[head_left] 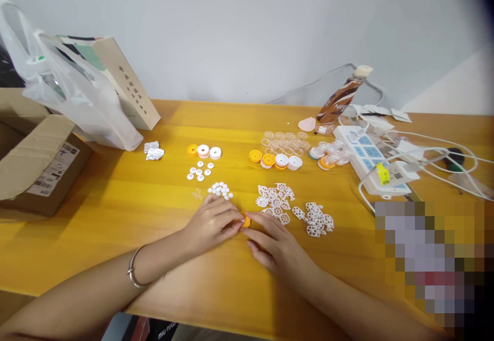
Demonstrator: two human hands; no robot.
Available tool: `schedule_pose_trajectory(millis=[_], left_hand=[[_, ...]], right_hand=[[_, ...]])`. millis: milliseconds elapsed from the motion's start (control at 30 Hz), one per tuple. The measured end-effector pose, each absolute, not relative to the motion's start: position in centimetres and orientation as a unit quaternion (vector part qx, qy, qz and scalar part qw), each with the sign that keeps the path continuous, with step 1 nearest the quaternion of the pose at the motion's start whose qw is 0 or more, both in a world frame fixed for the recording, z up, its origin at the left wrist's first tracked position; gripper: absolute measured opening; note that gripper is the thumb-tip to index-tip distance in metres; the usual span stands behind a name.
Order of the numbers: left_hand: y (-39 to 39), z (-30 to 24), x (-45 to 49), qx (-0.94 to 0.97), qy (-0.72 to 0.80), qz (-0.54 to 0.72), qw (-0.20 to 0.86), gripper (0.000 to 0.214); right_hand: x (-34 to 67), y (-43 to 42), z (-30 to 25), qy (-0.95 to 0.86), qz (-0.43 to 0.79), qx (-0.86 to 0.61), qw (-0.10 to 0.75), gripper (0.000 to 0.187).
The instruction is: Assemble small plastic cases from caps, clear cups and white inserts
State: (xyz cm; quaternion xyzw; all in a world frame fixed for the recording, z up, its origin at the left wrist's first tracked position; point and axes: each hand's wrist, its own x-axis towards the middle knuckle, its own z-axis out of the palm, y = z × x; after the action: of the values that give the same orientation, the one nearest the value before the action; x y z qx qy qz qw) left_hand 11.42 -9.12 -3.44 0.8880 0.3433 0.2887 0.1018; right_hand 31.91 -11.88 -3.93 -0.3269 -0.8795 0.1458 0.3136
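As the left hand (pixel 216 220) pinches a small orange piece (pixel 247 221) from one side, the right hand (pixel 277 240) meets it with its fingertips from the other, both grasping it, over the tabletop (pixel 216 292) or resting on it, I can't tell which! Just beyond the left hand sit small white round pieces (pixel 221 191), past the right lie white openwork pieces (pixel 275 200), and farther back orange and white reels (pixel 283 158) line up before clear cups (pixel 287 144)
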Motion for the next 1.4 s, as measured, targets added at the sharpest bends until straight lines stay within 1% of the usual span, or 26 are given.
schedule_pose_trajectory(millis=[767,1033,1133,1267,1400], left_hand=[[-9.3,-3.3,10.9,0.892,0.321,0.308,0.078,0.015],[-9.2,-3.5,11.2,0.890,0.331,0.303,0.085,0.013],[-9.2,-3.3,10.9,0.887,0.328,0.313,0.092,0.015],[-9.5,-3.0,10.3,0.899,0.307,0.293,0.110,0.018],[-9.9,-3.1,10.0,0.903,0.296,0.293,0.105,0.023]], right_hand=[[31.9,-11.9,-4.0,-0.879,0.141,-0.333,0.310,0.029],[31.8,-11.9,-3.9,-0.881,0.140,-0.327,0.312,0.029],[31.9,-11.9,-3.9,-0.881,0.144,-0.327,0.311,0.031],[32.0,-12.0,-4.0,-0.881,0.143,-0.330,0.307,0.030],[32.1,-12.0,-4.0,-0.883,0.140,-0.338,0.295,0.029]])
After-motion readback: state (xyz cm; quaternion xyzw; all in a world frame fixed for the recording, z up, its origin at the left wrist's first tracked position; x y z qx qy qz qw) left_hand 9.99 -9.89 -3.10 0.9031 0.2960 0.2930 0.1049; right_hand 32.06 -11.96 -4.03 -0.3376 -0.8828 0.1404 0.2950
